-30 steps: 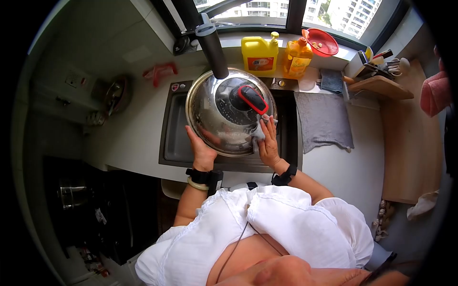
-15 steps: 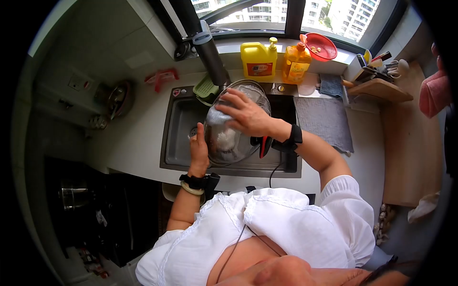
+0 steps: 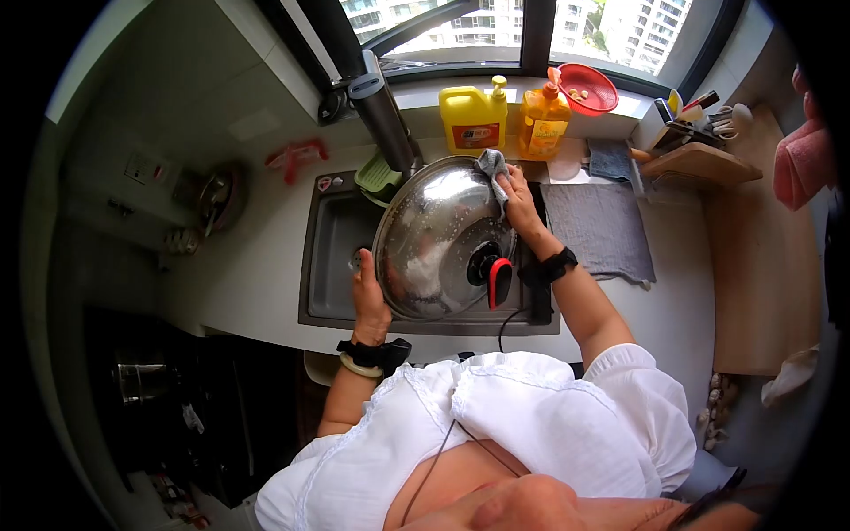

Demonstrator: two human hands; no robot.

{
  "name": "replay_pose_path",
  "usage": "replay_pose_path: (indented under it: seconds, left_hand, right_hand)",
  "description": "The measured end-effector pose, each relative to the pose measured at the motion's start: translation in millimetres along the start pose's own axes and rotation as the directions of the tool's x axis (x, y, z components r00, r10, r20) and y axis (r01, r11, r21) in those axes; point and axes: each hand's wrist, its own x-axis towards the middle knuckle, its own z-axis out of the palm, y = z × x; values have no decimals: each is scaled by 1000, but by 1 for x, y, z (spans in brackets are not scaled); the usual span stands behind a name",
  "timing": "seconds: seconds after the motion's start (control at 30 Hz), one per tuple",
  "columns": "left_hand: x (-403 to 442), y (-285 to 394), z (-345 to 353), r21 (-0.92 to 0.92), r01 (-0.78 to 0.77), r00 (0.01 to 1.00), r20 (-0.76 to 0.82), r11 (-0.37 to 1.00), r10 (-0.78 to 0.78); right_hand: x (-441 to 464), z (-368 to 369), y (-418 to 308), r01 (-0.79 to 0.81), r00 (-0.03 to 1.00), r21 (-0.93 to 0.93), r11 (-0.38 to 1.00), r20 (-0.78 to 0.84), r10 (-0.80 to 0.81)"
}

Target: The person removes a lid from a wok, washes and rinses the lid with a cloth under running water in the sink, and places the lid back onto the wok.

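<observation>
A large, shiny pot lid (image 3: 434,239) with water drops on it is tilted above the grey sink (image 3: 329,265). Its black and red handle (image 3: 498,276) faces me on the right side. My left hand (image 3: 370,292) grips the lid's left rim, with the thumb along the edge and the other fingers hidden behind. At the upper right rim, my right hand (image 3: 521,199) is closed on a bunched grey cloth (image 3: 493,173) that touches the lid. Some of the right fingers are hidden by the cloth and rim.
A yellow pump jug (image 3: 474,119) and an orange soap bottle (image 3: 544,124) stand behind the sink, near a red basket (image 3: 588,88). The black faucet (image 3: 382,119) rises by a green strainer (image 3: 381,180). A grey towel (image 3: 602,230) lies right; a knife holder (image 3: 686,124) stands beyond.
My right hand has moved with the cloth from over the lid's middle to its upper right rim. The lid has turned to show more of its face and handle.
</observation>
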Motion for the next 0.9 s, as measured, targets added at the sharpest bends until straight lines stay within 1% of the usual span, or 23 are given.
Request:
replay_pose_path:
  seconds: [0.03, 0.1, 0.13, 0.17, 0.2, 0.23, 0.27, 0.3, 0.33, 0.4, 0.43, 0.53, 0.57, 0.63, 0.67, 0.7, 0.73, 0.77, 0.8, 0.83, 0.87, 0.9]
  left_hand:
    - [3, -4, -6, 0, 25, 999, 20, 1000, -25]
    - [8, -8, -14, -4, 60, 997, 58, 998, -59]
    - [10, -7, -13, -91, 75, 995, 77, 993, -68]
    - [12, -5, -11, -177, 93, 993, 94, 980, -77]
    - [14, -3, -8, -260, 114, 990, 112, 959, -87]
    - [13, 1, 1, -295, 83, 995, 70, 952, -65]
    - [10, 6, 15, -330, 51, 999, 27, 943, -45]
    - [8, 7, 23, -360, 18, 999, -18, 933, -26]
    - [13, 0, 21, -319, 1, 999, -48, 948, -18]
    - [21, -24, 10, -232, -20, 994, -106, 972, -5]
    - [19, -25, 22, -186, -87, 980, -194, 979, 50]
    - [9, -28, 29, 32, -167, 985, -43, 985, 168]
    - [13, -34, 28, 63, -180, 983, -22, 982, 182]
    - [16, -41, 25, 62, -91, 996, 14, 994, 90]
    - [16, -44, 25, 62, -46, 998, 38, 997, 44]
    - [13, -38, 26, 221, -102, 994, 63, 970, 90]
    - [10, -38, 23, 292, -139, 987, 119, 946, 108]
    - [7, -38, 20, 358, -182, 976, 175, 916, 126]
    - [9, -38, 19, 418, -231, 962, 231, 878, 143]
    - [12, -44, 16, 460, -310, 945, 248, 832, 216]
    - [15, -49, 12, 450, -315, 941, 266, 836, 211]
    - [18, -52, 6, 439, -320, 936, 285, 840, 208]
  right_hand:
    - [-10, -2, 11, -53, 998, 67, 996, -39, 55]
    - [-34, -15, 45, -272, 959, 164, 948, -35, 281]
    - [-47, -16, 58, -374, 922, 211, 903, -19, 387]
    - [-62, -9, 64, -471, 866, 409, 782, 46, 497]
    - [-80, -1, 66, -544, 799, 577, 610, 135, 586]
    - [-95, 11, 52, -561, 751, 677, 477, 173, 638]
    - [-109, 20, 33, -587, 707, 701, 406, 199, 679]
    - [-117, 28, 3, -672, 624, 649, 357, 236, 745]
    - [-125, 38, -17, -748, 533, 593, 300, 266, 804]
    - [-148, 59, -9, -796, 490, 580, 171, 452, 746]
    - [-155, 70, -10, -835, 438, 537, 117, 521, 733]
    - [-164, 90, -25, -840, 361, 531, -108, 698, 618]
    - [-162, 94, -32, -846, 328, 487, -219, 797, 506]
    - [-152, 95, -58, -839, 272, 354, -414, 931, 245]
    - [-142, 95, -71, -872, 251, 359, -332, 911, 326]
    - [-129, 94, -84, -902, 237, 355, -245, 883, 406]
    - [-123, 93, -94, -926, 230, 343, -160, 845, 482]
    - [-120, 91, -97, -937, 257, 336, -93, 845, 468]
    - [-110, 85, -108, -946, 267, 324, -32, 828, 493]
    - [-100, 77, -124, -951, 274, 309, 21, 809, 520]
    - [-91, 71, -132, -954, 282, 291, 72, 788, 547]
    - [-82, 67, -131, -957, 276, 280, 74, 803, 528]
